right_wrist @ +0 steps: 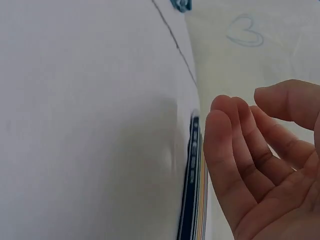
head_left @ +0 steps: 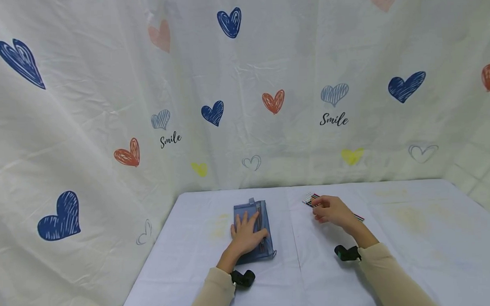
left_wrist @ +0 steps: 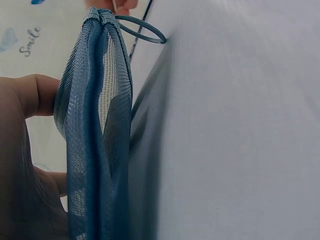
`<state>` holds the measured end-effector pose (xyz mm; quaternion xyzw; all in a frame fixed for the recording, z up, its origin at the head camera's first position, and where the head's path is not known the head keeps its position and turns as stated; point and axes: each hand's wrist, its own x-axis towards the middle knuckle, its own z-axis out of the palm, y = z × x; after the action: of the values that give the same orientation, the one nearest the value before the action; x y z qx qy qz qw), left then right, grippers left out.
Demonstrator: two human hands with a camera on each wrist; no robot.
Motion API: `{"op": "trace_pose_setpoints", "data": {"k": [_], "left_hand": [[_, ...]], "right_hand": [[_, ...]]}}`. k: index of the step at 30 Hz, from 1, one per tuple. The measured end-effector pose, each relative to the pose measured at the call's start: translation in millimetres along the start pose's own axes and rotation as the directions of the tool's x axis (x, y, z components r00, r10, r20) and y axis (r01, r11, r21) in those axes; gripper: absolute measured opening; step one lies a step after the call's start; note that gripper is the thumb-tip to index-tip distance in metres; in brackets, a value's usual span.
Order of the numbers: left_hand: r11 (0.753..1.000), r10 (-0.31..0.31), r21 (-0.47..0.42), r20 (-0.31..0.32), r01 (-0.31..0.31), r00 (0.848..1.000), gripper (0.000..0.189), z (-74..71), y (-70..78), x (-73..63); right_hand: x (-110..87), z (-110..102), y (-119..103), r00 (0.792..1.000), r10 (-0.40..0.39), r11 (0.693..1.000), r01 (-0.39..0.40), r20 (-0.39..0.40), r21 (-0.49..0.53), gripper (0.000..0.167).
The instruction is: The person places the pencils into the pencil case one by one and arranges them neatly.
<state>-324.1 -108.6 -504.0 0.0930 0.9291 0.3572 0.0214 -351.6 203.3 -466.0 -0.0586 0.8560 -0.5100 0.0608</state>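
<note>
A blue mesh zip pencil pouch [head_left: 248, 255] lies on the white table. My left hand [head_left: 244, 236] rests on it with the fingers spread. Seen edge-on in the left wrist view, the pouch [left_wrist: 82, 150] has a small loop [left_wrist: 145, 27] at its far corner. To the right, a bundle of striped pencils [head_left: 310, 199] lies slantwise on the cloth, its middle hidden behind my right hand [head_left: 331, 211]. In the right wrist view the fingers [right_wrist: 220, 145] are loosely bent beside the pencils [right_wrist: 192, 190], with nothing between thumb and fingertips.
White cloth covers the table [head_left: 183, 245], and a crease runs between the pouch and the pencils. Behind the table hangs a pale curtain [head_left: 298, 56] printed with hearts and the word Smile. Black wrist cameras [head_left: 243, 278] sit at both sleeve cuffs.
</note>
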Motion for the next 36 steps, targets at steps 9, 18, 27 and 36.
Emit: {"op": "trace_pose_setpoints", "data": {"k": [9, 18, 27, 36], "left_hand": [[1.000, 0.000, -0.004, -0.003, 0.000, 1.000, 0.085, 0.9, -0.6, 0.5], [1.000, -0.002, 0.000, -0.007, 0.002, 1.000, 0.083, 0.9, -0.5, 0.9], [1.000, -0.002, 0.004, -0.008, 0.002, 1.000, 0.084, 0.8, -2.5, 2.2], [1.000, 0.000, 0.011, -0.006, 0.000, 1.000, 0.083, 1.4, -4.1, 1.8]], "right_hand": [[-0.1, -22, 18, 0.992, -0.089, 0.959, 0.062, -0.085, -0.276, 0.032], [-1.1, -28, 21, 0.990, -0.092, 0.913, 0.041, -0.107, -0.405, 0.031], [-0.1, -31, 27, 0.989, -0.104, 0.875, 0.042, -0.102, -0.482, 0.027], [-0.7, -32, 26, 0.994, -0.094, 0.849, 0.053, -0.051, -0.526, 0.024]]}}
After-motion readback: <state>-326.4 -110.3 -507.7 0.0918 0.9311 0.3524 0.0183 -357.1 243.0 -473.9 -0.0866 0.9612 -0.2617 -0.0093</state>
